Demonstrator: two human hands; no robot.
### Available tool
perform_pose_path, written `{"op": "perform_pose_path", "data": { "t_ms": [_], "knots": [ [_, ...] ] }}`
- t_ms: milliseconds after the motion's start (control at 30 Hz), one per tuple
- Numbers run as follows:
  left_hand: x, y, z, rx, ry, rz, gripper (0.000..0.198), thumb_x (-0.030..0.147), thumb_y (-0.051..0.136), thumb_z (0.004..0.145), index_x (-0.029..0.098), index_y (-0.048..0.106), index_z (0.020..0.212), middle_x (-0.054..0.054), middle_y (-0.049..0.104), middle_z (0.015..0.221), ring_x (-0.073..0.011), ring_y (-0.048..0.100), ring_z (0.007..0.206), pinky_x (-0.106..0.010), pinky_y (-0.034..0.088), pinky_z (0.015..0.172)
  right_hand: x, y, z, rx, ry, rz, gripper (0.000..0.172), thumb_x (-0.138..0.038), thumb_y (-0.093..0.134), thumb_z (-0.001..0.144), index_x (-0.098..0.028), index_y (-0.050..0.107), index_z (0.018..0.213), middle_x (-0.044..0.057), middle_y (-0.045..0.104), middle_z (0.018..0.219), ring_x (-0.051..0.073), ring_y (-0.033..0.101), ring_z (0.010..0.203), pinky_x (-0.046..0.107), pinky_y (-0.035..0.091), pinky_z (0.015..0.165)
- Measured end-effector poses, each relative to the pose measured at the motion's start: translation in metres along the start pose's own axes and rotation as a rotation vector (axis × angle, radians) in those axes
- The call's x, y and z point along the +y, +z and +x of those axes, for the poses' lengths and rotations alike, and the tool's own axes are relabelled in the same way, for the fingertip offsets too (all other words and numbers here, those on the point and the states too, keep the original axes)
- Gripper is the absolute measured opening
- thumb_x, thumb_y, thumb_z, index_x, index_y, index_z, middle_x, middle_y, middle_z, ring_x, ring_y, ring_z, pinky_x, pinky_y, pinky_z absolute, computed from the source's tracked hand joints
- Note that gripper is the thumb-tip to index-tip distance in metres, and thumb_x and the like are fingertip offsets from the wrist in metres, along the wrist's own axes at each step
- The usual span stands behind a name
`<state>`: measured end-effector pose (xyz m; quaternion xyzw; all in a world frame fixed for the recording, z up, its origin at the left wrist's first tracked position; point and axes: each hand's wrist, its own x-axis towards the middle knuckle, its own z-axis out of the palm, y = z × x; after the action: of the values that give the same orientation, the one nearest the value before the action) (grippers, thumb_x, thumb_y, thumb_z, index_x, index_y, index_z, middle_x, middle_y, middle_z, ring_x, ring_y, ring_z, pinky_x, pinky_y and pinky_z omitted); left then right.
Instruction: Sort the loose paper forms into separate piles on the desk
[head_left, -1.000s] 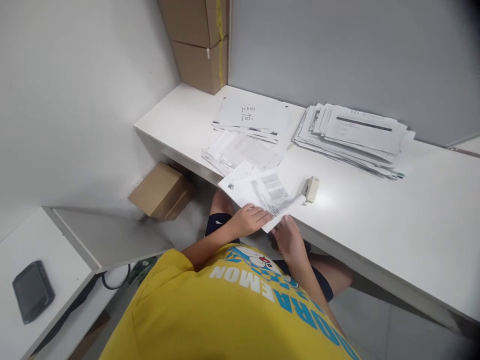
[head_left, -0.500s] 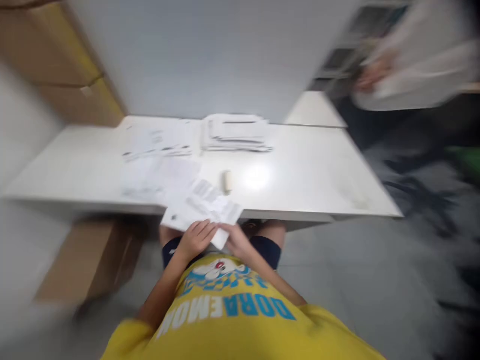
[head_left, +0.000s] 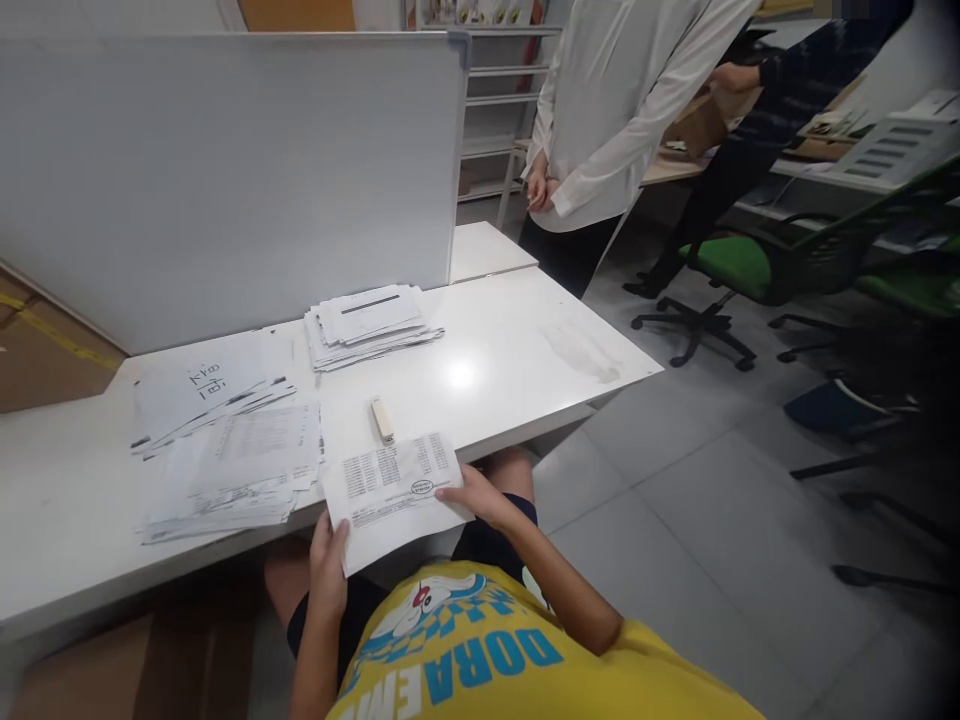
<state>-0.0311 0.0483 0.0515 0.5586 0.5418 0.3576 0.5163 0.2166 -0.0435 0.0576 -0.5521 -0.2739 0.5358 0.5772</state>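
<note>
A printed sheet of paper (head_left: pixel 397 530) with columns of text and an oval stamp is held at the table's front edge. My left hand (head_left: pixel 328 565) grips its left edge, thumb on top. At the right edge, my right hand (head_left: pixel 480 497) pinches it, also with the thumb over the print. Just beyond the sheet lies a small cream-coloured block-shaped object (head_left: pixel 382 420), perhaps a stapler. Left of the sheet, a loose pile of printed papers (head_left: pixel 240 465) spreads over the table, with a handwritten sheet (head_left: pixel 202 385) behind it.
On the white table (head_left: pixel 510 350), a stack of papers (head_left: pixel 371 325) stands near a white partition (head_left: pixel 225 180). Cardboard boxes (head_left: pixel 52 355) are at the left. A person in a white shirt (head_left: pixel 607 110) stands beyond, near another person and a green chair (head_left: pixel 727 265).
The view has swung to the right and become sharper. My hands were close together on the paper; now they are apart, holding the sheet spread flat by its two sides.
</note>
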Motion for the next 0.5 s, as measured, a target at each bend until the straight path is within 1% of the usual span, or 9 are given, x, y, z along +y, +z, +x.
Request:
{"op": "perform_pose_path", "data": {
  "t_ms": [100,167,233,367,433,500],
  "knots": [
    [0.007,0.009,0.003,-0.027,-0.048,-0.097,0.057,0.048,0.077,0.062,0.033,0.067,0.116,-0.002,0.075,0.108,-0.0348,0.065,0.112,-0.048,0.055,0.092,-0.01,-0.003,0.0,0.001,-0.027,-0.05,0.044,-0.036,0.083,0.062,-0.022,0.071,0.102,0.006,0.073,0.112,0.033,0.063,0.11,0.051,0.044,0.101],
    [0.01,0.017,0.006,-0.067,-0.045,-0.123,0.061,0.047,0.08,0.062,0.026,0.067,0.117,-0.006,0.074,0.111,-0.034,0.063,0.116,-0.048,0.051,0.098,-0.017,-0.004,-0.001,0.032,-0.048,-0.063,0.044,-0.038,0.08,0.067,-0.023,0.07,0.107,0.007,0.071,0.117,0.033,0.061,0.112,0.049,0.044,0.102],
    [0.012,0.022,0.01,-0.085,-0.028,-0.149,0.059,0.047,0.079,0.065,0.021,0.067,0.117,-0.008,0.072,0.116,-0.0328,0.06,0.12,-0.046,0.048,0.103,-0.022,-0.006,-0.002,0.043,-0.074,-0.057,0.043,-0.04,0.076,0.072,-0.025,0.068,0.112,0.006,0.069,0.121,0.032,0.06,0.114,0.047,0.043,0.102],
    [0.015,0.028,0.015,-0.066,-0.029,-0.199,0.055,0.046,0.077,0.07,0.02,0.065,0.118,-0.009,0.069,0.122,-0.0308,0.058,0.123,-0.044,0.044,0.108,-0.024,-0.012,-0.002,0.039,-0.117,-0.06,0.04,-0.04,0.068,0.078,-0.026,0.065,0.115,0.005,0.066,0.123,0.029,0.059,0.114,0.044,0.044,0.102],
    [0.016,0.03,0.017,-0.066,-0.017,-0.226,0.054,0.047,0.074,0.075,0.02,0.062,0.12,-0.009,0.068,0.123,-0.0299,0.059,0.123,-0.044,0.043,0.109,-0.022,-0.015,-0.002,0.067,-0.136,-0.089,0.038,-0.038,0.065,0.079,-0.025,0.064,0.115,0.005,0.066,0.122,0.029,0.058,0.115,0.043,0.043,0.102],
    [0.016,0.032,0.019,-0.064,0.025,-0.225,0.054,0.047,0.07,0.078,0.021,0.059,0.124,-0.01,0.066,0.127,-0.0283,0.058,0.124,-0.042,0.042,0.11,-0.02,-0.017,0.0,0.102,-0.155,-0.136,0.036,-0.037,0.063,0.079,-0.024,0.062,0.113,0.005,0.065,0.121,0.028,0.057,0.117,0.041,0.042,0.103]
  ]
}}
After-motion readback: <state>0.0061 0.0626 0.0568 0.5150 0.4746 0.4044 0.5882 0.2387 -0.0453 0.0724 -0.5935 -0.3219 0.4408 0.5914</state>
